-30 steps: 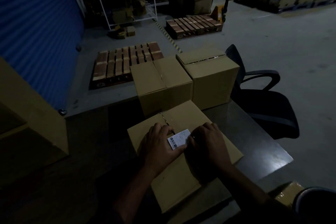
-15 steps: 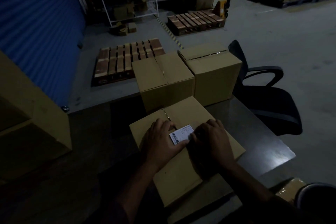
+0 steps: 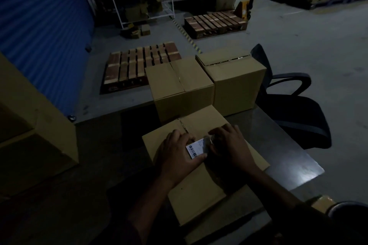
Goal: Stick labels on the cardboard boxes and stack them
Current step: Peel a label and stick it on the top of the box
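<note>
The left hand lies flat with its fingers spread and its thumb along the near edge of a small white rectangular paper label, pressing it down. The right hand presses on the label's right end, fingers bent at the knuckles; whether they pinch the paper cannot be told. The label carries a black barcode at its left end and lines of print too small to read. It lies on the top of a closed brown cardboard box, close to the centre seam, and this box sits at the near edge of the dark tabletop. 2 more closed brown cardboard boxes stand side by side at the tabletop's far edge: the left one just behind the labelled box, the right one touching its neighbour. A black office chair stands off the tabletop's right edge.
</note>
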Motion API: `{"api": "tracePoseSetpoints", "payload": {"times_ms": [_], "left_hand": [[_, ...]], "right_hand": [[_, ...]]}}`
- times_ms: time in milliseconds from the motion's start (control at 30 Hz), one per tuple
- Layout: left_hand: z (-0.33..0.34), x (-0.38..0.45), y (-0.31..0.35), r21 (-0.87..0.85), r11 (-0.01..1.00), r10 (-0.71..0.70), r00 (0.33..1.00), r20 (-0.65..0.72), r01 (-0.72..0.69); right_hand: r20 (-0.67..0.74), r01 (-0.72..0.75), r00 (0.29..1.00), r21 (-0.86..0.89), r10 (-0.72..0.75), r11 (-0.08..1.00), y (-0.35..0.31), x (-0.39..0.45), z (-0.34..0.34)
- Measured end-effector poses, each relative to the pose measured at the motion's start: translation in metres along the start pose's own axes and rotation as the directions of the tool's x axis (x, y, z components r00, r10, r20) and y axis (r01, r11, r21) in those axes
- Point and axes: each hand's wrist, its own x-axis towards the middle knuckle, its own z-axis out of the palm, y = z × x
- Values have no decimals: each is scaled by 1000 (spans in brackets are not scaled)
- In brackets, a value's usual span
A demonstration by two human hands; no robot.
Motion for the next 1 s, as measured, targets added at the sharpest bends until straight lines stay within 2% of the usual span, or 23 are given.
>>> {"api": "tracePoseSetpoints", "payload": {"times_ms": [200, 367, 733, 1000], "left_hand": [[-1, 0, 1, -28, 1000, 13, 1000, -16, -14], [-1, -1, 2, -39, 999, 17, 1000, -17, -18], [-3, -1, 3, -44, 999, 28, 999, -34, -30], [-3, 0, 5, -52, 998, 27, 999, -38, -29]], "right_hand": [[44, 96, 995, -34, -95, 995, 1, 13, -6], [41, 96, 995, -53, -94, 994, 4, 16, -2], [195, 105, 978, -116, -81, 988, 4, 36, 1], [159, 123, 981, -78, -110, 989, 6, 36, 5]]}}
